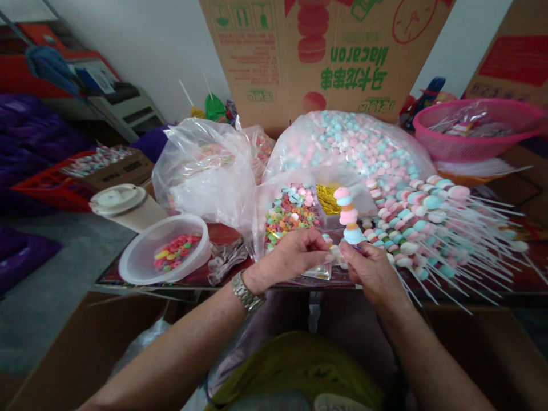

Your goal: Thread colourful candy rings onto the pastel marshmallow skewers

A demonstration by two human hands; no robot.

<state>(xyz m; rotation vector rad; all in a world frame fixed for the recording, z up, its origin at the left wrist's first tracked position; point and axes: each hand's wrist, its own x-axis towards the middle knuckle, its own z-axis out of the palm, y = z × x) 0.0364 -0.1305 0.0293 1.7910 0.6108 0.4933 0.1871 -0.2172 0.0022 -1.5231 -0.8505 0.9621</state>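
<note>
My right hand (370,268) is closed around the lower end of a candy skewer (349,217). The skewer stands upright, with pink, blue and orange pieces stacked on it. My left hand (299,254), with a metal watch on its wrist, is pinched just left of the skewer's base. Whatever its fingertips hold is too small to make out. Behind the hands lies an open bag of loose candy rings and discs (293,214), beside a small box of gold twist ties (329,200). Many finished-looking candy skewers (428,228) are piled to the right, white sticks pointing outward.
A large bag of pastel candies (355,142) sits at the back before a cardboard box (265,57). On the left are a white bowl (128,265) with candy rings, a lidded cup (124,205) and a clear plastic bag (201,177). A pink basket (479,142) stands back right.
</note>
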